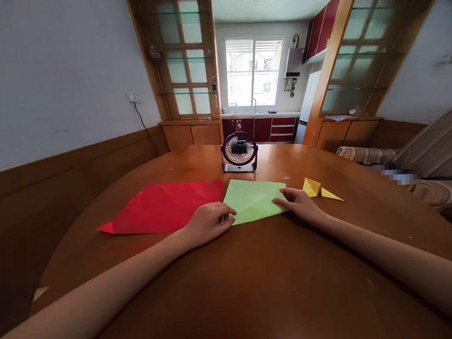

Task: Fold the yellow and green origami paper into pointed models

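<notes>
Head view shows both bare hands resting on a round wooden bench (253,278), one at each near corner of a light green paper sheet (254,200) that lies flat near the bench's middle. Left hand (208,222) sits at the sheet's near left corner with its fingers (223,213) curled loosely and their tips pressing on or pinching the paper's edge; whether the corner is lifted between them cannot be told. Right hand (300,204) lies at the sheet's right edge, its fingers (283,201) stretched nearly flat and laid on the paper rather than closed around it. Just left of the green sheet, with their edges meeting or slightly overlapping, lies a larger red paper sheet (163,206), creased and flat. Just beyond the right hand, apart from the green sheet, sits a small folded yellow paper piece (319,189). Behind the green sheet, near its far edge, a small dark desk fan (239,152) stands upright. Open bench surface spreads wide between the sheet and the near rim, under both forearms, and also to the right past the yellow piece; the far left rim curves close to a panelled wall (61,166).
</notes>
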Tool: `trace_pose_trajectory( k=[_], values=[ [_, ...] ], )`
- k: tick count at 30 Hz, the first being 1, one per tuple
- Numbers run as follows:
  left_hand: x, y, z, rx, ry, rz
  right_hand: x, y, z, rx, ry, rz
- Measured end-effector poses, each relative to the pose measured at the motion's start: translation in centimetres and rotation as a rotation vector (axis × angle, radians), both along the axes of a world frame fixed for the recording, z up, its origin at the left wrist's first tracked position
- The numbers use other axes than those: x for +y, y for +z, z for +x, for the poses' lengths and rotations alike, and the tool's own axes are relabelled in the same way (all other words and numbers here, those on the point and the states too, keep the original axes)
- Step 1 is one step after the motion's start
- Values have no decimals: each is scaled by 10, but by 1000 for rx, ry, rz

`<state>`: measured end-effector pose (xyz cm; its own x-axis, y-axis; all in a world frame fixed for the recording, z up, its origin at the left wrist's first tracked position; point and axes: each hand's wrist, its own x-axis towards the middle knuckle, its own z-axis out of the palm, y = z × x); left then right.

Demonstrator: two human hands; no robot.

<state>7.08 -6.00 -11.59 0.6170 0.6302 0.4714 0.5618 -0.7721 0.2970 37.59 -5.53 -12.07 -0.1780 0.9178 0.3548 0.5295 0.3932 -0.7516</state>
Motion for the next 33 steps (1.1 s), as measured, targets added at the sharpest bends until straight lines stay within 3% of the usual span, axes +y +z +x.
trace_pose_trajectory(
  k=[5,13,26,33],
  values=[
    [0,1,1,1,-4,-29,9,-3,2,-8,13,21],
    [2,-2,1,26,-78,-19,12,-2,-2,-241,-17,94],
    [4,7,-4,244,-237,123,17,-5,-1,-276,36,147],
    [1,7,-2,268,-371,155,17,-5,-1,-272,31,149]
  ],
)
